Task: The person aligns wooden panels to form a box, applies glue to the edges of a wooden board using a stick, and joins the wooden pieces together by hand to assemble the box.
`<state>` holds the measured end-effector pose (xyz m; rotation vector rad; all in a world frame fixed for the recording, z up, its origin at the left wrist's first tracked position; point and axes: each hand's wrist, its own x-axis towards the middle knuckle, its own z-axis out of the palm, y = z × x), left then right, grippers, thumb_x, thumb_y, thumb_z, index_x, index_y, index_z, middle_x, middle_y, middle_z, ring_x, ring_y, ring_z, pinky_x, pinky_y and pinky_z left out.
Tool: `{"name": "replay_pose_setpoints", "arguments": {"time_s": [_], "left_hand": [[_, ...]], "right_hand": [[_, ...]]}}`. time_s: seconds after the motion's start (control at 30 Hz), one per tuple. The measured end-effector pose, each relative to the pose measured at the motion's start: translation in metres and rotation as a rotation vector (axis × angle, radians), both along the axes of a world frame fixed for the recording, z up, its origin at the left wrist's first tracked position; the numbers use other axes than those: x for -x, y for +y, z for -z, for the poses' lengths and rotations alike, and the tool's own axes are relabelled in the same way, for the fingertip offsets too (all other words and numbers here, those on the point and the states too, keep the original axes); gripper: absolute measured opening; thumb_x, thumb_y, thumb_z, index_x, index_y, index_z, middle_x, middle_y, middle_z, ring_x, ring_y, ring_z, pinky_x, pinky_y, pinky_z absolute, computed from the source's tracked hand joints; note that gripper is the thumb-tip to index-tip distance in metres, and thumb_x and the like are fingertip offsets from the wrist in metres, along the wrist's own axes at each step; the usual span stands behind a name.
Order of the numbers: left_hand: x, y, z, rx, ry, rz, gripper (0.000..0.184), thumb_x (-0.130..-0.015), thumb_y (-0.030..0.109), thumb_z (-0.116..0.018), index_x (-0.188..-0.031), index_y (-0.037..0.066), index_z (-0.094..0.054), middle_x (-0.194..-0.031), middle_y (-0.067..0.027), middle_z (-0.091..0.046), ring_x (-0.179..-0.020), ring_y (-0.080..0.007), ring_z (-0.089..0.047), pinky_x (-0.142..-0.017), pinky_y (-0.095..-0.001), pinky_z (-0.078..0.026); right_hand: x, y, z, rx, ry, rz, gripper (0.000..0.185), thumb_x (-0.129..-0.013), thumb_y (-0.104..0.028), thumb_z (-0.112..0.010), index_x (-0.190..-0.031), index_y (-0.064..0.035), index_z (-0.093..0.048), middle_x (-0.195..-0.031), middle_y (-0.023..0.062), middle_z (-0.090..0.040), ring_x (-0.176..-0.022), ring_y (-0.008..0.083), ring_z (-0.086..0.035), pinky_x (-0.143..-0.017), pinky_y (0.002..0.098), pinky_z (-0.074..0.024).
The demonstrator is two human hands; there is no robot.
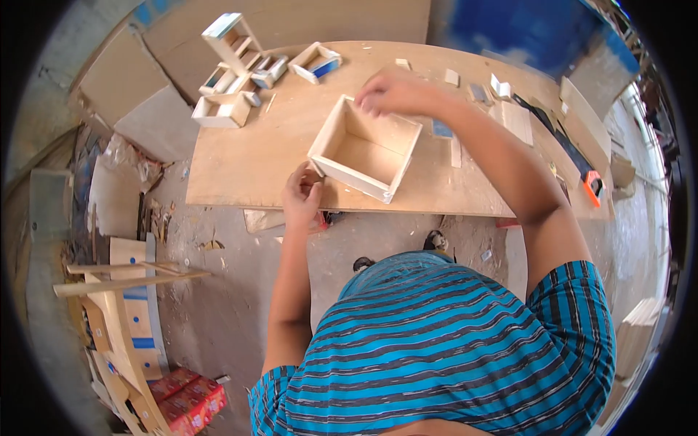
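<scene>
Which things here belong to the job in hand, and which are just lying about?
In use, apparently:
open wooden box, left hand at its corner

Seemingly lying about:
orange-handled saw
small wooden tray behind the box
red patterned box on the floor

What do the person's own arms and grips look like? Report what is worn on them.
Short sleeves, bright blue with dark stripes and thin pale lines, end above the elbows. The left grip and right grip are bare, with no gloves.
</scene>
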<state>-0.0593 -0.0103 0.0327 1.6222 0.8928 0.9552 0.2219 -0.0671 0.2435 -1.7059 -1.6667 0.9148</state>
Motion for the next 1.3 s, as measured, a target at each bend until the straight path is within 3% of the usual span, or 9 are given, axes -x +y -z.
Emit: {"name": "replay_pose_setpoints", "arguments": {"time_s": [0.2, 0.4, 0.6, 0.7, 0.8, 0.9, 1.0, 1.2, 1.3], "left_hand": [[0.009, -0.024, -0.064, -0.527, 0.117, -0.199, 0.043, -0.082, 0.006, -0.059, -0.124, -0.002, -0.054, -0.116, -0.0167, -0.060, -0.108, -0.0262, -0.057, -0.091, -0.0368, -0.046], [-0.046, -0.065, -0.175, -0.589, 0.204, 0.177, 0.031, -0.083, 0.015, -0.058, -0.108, -0.002, -0.065, -0.113, -0.0205, -0.062, -0.110, -0.0320, -0.058, -0.095, -0.0375, -0.044], [-0.096, -0.058, -0.181, -0.418, 0.517, 0.144, 0.023, -0.086, 0.014, -0.056, -0.101, 0.001, -0.067, -0.099, -0.0167, -0.067, -0.088, -0.0281, -0.065, -0.081, -0.0371, -0.049], [-0.117, -0.039, -0.168, -0.341, 0.676, 0.330, 0.022, -0.086, 0.012, -0.054, -0.099, 0.002, -0.068, -0.089, -0.0192, -0.067, -0.078, -0.0303, -0.065, -0.074, -0.0390, -0.049], [-0.149, -0.025, -0.177, -0.318, 1.161, 0.583, 0.024, -0.085, 0.012, -0.054, -0.103, 0.003, -0.068, -0.089, -0.0235, -0.065, -0.082, -0.0361, -0.063, -0.075, -0.0412, -0.049], [-0.162, -0.012, -0.155, -0.299, 1.374, 0.790, 0.022, -0.083, 0.006, -0.055, -0.100, -0.003, -0.066, -0.093, -0.0191, -0.068, -0.079, -0.0288, -0.065, -0.073, -0.0339, -0.050], [-0.157, -0.001, -0.121, -0.041, 1.386, 0.711, 0.027, -0.080, 0.002, -0.054, -0.103, -0.002, -0.066, -0.097, -0.0238, -0.066, -0.085, -0.0349, -0.064, -0.076, -0.0367, -0.050], [-0.155, 0.007, -0.186, -0.412, 1.325, 0.804, 0.023, -0.088, 0.008, -0.051, -0.099, -0.004, -0.066, -0.089, -0.0124, -0.070, -0.082, -0.0201, -0.065, -0.077, -0.0305, -0.051], [-0.105, 0.050, -0.188, 0.034, 0.865, 0.435, 0.028, -0.092, 0.021, -0.050, -0.100, -0.001, -0.067, -0.089, -0.0068, -0.068, -0.084, -0.0141, -0.063, -0.077, -0.0283, -0.051]], "right_hand": [[-0.083, -0.060, 0.061, 0.082, 0.323, 0.396, 0.025, -0.086, -0.007, -0.056, -0.106, -0.0007, -0.068, -0.096, 0.0073, -0.070, -0.083, 0.0140, -0.067, -0.074, 0.0259, -0.0550], [-0.077, -0.060, 0.183, 0.115, 0.474, 0.237, 0.025, -0.083, -0.006, -0.059, -0.105, -0.0023, -0.070, -0.094, 0.0087, -0.072, -0.083, 0.0151, -0.067, -0.073, 0.0286, -0.0538], [-0.072, -0.063, 0.220, -0.104, 0.301, 0.232, 0.025, -0.080, -0.008, -0.063, -0.103, -0.0069, -0.071, -0.095, 0.0156, -0.070, -0.083, 0.0229, -0.069, -0.074, 0.0323, -0.0529], [-0.067, -0.076, 0.207, -0.159, 0.311, 0.223, 0.024, -0.078, -0.009, -0.065, -0.101, -0.0068, -0.071, -0.092, 0.0157, -0.070, -0.083, 0.0240, -0.069, -0.074, 0.0330, -0.0528], [-0.065, -0.080, 0.204, -0.199, 0.263, 0.226, 0.024, -0.075, -0.010, -0.066, -0.098, -0.0055, -0.071, -0.088, 0.0165, -0.070, -0.081, 0.0284, -0.068, -0.074, 0.0358, -0.0529], [-0.064, -0.082, 0.199, -0.237, 0.125, 0.228, 0.025, -0.072, -0.009, -0.066, -0.095, -0.0040, -0.071, -0.083, 0.0166, -0.068, -0.079, 0.0322, -0.066, -0.073, 0.0389, -0.0525], [-0.064, -0.088, 0.201, -0.203, 0.005, 0.226, 0.027, -0.071, -0.010, -0.067, -0.097, -0.0040, -0.070, -0.083, 0.0165, -0.065, -0.080, 0.0342, -0.063, -0.074, 0.0411, -0.0513], [-0.055, -0.110, 0.195, -0.220, -0.061, 0.244, 0.032, -0.071, -0.012, -0.070, -0.103, -0.0054, -0.069, -0.099, 0.0179, -0.061, -0.093, 0.0355, -0.060, -0.081, 0.0439, -0.0499], [-0.048, -0.114, 0.193, -0.227, -0.100, 0.253, 0.033, -0.072, -0.013, -0.070, -0.105, -0.0048, -0.068, -0.099, 0.0170, -0.060, -0.092, 0.0344, -0.061, -0.081, 0.0434, -0.0500]]}}
